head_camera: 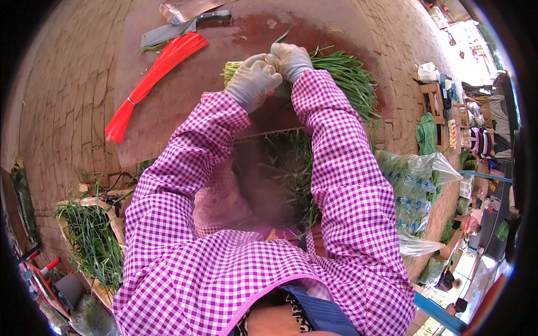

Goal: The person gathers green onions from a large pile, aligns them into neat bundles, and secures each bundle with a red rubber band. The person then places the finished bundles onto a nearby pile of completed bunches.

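A bunch of long green leaves, apparently Chinese chives, lies across the board, its cut pale stalk ends to the left. My left hand and my right hand, both in pale gloves, meet above the middle of this bunch. Their fingertips are pinched together at a narrow red plastic strip, mostly hidden by the gloves. A single green leaf sticks up behind my right hand. Left of my hands lies a sheaf of red plastic strips, bound near its lower end.
A cleaver with a black handle rests at the board's far left. Loose greens lie below the near edge. A crate of greens stands at lower left, and clear plastic bags of greens at right. Brick paving surrounds the board.
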### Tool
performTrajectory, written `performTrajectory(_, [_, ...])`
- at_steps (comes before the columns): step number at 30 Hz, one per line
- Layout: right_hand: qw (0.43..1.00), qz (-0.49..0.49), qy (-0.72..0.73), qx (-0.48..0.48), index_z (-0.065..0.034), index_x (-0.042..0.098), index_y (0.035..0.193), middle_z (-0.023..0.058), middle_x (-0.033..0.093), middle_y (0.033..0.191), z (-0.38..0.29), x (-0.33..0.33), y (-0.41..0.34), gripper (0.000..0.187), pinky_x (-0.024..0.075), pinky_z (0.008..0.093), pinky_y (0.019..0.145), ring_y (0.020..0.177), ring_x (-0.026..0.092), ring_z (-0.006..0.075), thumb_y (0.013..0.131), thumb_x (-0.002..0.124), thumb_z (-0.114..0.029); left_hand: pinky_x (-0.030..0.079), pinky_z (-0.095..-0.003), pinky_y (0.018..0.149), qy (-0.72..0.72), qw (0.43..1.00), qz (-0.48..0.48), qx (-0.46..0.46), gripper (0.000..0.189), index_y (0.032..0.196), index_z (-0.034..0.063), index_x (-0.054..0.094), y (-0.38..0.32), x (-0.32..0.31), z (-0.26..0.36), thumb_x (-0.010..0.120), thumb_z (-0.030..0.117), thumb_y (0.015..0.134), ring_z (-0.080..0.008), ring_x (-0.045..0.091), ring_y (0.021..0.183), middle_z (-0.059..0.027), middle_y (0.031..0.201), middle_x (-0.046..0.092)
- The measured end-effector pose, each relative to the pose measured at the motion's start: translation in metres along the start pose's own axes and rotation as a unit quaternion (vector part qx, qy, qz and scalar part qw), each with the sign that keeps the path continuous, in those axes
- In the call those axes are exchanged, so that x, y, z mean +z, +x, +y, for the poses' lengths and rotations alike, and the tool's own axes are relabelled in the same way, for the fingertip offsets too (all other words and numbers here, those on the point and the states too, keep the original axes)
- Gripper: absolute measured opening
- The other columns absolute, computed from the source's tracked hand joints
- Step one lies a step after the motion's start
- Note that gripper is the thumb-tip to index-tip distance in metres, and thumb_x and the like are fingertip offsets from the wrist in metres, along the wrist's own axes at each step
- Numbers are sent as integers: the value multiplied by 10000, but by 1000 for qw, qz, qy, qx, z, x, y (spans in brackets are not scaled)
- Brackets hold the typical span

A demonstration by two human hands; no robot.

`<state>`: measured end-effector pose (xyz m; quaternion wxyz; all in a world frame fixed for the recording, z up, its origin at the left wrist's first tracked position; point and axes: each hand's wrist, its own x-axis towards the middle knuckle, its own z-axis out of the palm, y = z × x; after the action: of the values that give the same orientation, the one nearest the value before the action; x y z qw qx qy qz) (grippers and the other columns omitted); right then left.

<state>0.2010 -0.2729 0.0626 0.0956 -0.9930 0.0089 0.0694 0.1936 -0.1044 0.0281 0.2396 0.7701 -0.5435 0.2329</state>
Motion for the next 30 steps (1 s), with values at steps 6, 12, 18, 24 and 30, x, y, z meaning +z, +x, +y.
performTrajectory(6, [985,56,-159,-26,-105,681,1021,109,704,984,-12,-7,1,292,479,449,837,949,662,289,921,541,-341,456,-401,943,-126,975,69,-171,130,835,92,607,-4,0,-10,618,221,849,-289,641,807,-110,748,632])
performTrajectory(12, [925,250,-259,-119,-147,651,822,54,648,747,-15,1,-46,134,432,427,683,721,620,240,848,593,-264,470,-310,650,-299,843,-135,-427,264,918,47,602,11,-4,-38,667,296,860,-165,591,706,-59,781,644])
performTrajectory(18, [941,280,-186,-30,-156,605,802,47,601,704,-52,66,-95,101,414,429,629,682,607,258,830,588,-252,512,-436,739,-168,897,-264,-312,316,1073,113,584,36,-2,-15,633,353,873,-348,667,894,-143,936,687])
performTrajectory(24, [939,229,255,39,-74,627,848,111,659,811,-27,64,-113,221,511,432,746,773,665,300,854,664,-292,509,-442,808,-156,921,-238,-265,359,1110,94,550,22,-7,3,637,343,867,-356,650,960,-169,1009,673])
performTrajectory(30, [981,130,140,28,-126,625,1093,179,621,1127,8,25,-69,294,467,408,895,1087,596,307,899,592,-344,498,-435,836,-164,960,-101,-202,343,1090,77,555,11,12,4,631,302,842,-352,655,877,-158,874,680])
